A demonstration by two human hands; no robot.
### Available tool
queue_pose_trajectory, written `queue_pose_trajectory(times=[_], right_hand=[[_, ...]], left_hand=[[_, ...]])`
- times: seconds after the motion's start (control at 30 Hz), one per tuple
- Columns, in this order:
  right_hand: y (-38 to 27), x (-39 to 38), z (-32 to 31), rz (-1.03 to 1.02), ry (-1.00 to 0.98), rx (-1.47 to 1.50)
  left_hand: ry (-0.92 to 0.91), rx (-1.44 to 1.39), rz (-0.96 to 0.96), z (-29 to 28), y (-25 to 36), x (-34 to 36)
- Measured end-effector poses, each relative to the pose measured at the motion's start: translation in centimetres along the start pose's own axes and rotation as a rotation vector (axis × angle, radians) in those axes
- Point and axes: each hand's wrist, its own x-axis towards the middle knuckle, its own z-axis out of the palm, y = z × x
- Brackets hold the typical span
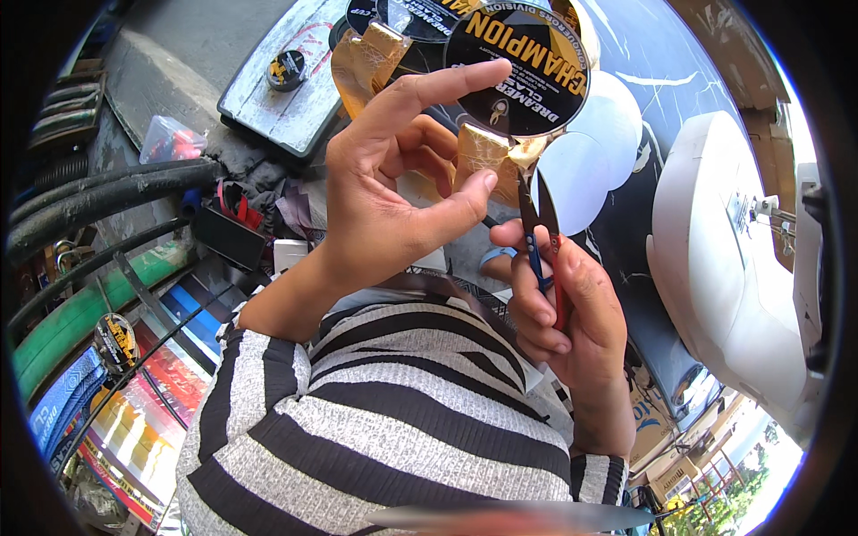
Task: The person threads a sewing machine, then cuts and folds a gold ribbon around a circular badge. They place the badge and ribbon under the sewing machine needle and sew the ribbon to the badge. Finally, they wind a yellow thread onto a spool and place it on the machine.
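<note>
My left hand (375, 174) is raised, its index finger stretched along a round black-and-gold printed badge (559, 67). Its thumb and other fingers close round a piece of shiny, crinkled gold ribbon (483, 147) just below the badge. In my right hand (572, 308) is a pair of scissors (545, 223) with one blue and one red handle. Its blades point away from me, their tips at the frayed ribbon edge beside the badge; whether they touch it I cannot tell. More black badges (420, 40) and a gold ribbon loop (353, 67) lie behind my left hand.
Plain white discs (572, 179) lie on a dark marbled table (666, 49). A white sewing machine (715, 232) stands at the right. On the far left are a white-topped board (259, 98) with a small round badge (286, 70), a clear tub (172, 141) and black tubing (98, 196).
</note>
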Motion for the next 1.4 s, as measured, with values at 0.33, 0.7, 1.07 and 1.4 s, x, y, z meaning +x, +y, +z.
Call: queue_pose_trajectory(times=[0.33,0.7,1.07,1.4], right_hand=[[0.3,1.2,0.4,0.029,0.058,0.019],[0.4,1.6,0.9,0.005,0.048,0.016],[0.3,1.7,1.1,0.028,0.076,0.020],[0.4,1.5,0.9,0.034,0.074,0.050]], left_hand=[[0.122,-0.140,-0.046,0.7,-0.5,-0.6],[0.163,-0.118,-0.010,0.8,-0.7,-0.7],[0.073,0.100,0.094,0.2,-0.7,-0.9],[0.115,0.053,0.089,0.2,-0.9,-0.9]])
